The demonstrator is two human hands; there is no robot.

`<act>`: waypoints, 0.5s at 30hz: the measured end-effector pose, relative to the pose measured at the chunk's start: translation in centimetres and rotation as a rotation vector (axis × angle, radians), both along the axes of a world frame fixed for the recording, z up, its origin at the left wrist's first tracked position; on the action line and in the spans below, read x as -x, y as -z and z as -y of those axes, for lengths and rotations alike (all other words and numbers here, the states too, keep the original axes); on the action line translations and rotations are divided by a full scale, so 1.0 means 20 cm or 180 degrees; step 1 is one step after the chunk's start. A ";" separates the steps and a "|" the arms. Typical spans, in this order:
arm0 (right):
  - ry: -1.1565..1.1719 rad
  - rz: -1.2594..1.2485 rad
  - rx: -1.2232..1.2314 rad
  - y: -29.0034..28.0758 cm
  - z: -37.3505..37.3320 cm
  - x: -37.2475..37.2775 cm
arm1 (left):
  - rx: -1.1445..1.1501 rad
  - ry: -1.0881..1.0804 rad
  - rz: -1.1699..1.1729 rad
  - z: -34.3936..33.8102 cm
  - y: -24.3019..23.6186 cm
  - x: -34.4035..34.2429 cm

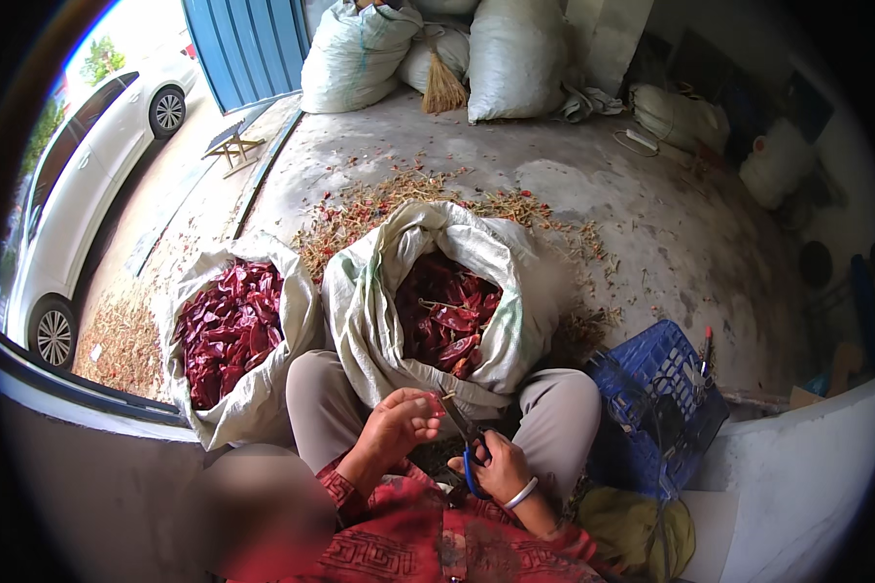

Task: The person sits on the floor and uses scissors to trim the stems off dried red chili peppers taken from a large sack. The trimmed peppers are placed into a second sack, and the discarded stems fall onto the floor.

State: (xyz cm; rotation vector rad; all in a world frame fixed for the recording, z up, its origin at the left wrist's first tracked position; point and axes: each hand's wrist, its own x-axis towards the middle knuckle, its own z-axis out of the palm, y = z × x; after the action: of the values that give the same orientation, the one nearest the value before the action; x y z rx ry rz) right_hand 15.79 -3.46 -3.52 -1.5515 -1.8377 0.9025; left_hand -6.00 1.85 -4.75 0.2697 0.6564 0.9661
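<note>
My right hand [501, 471] grips blue-handled scissors [463, 432], blades pointing up toward my left hand [399, 428]. My left hand is curled around a small dried red chilli held at the fingertips, right beside the scissor blades. Both hands hover over my lap, between my knees in grey trousers. Just ahead stands an open white woven sack [360, 301] full of dried red chillies [447, 316]. A second open sack [262, 389] of red chillies [228, 330] stands to its left.
A blue plastic crate [656, 389] sits at my right knee, with a yellow-green cloth bundle [637, 530] below it. Chilli stems litter the concrete floor [593, 185]. Filled white sacks [355, 53] and a broom [443, 83] stand at the back. A white car [87, 185] is parked outside, left.
</note>
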 end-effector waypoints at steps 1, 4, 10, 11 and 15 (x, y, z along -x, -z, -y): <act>0.0023 -0.0018 0.0090 0.00 0.02 -0.01 | -0.0069 0.0017 -0.0378 0.02 -0.03 0.00; 0.0074 -0.0026 0.0221 -0.01 0.07 -0.03 | -0.0856 -0.0027 -0.1772 0.07 -0.10 -0.03; 0.0011 0.0189 -0.0007 -0.09 0.12 -0.03 | -0.2472 0.0766 -0.3920 0.09 -0.20 -0.08; 0.0014 0.0199 -0.0013 -0.10 0.12 -0.03 | -0.2327 0.0610 -0.3752 0.11 -0.18 -0.11; -0.0123 -0.1011 0.0871 0.10 0.21 -0.11 | -0.2232 0.0919 -0.3007 0.11 -0.19 -0.12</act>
State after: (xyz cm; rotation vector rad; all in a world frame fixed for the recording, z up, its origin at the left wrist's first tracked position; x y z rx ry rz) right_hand 17.96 -7.66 -5.45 -1.4304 -1.5719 1.3795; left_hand -3.62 -0.34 -0.93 1.4611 1.0682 0.7236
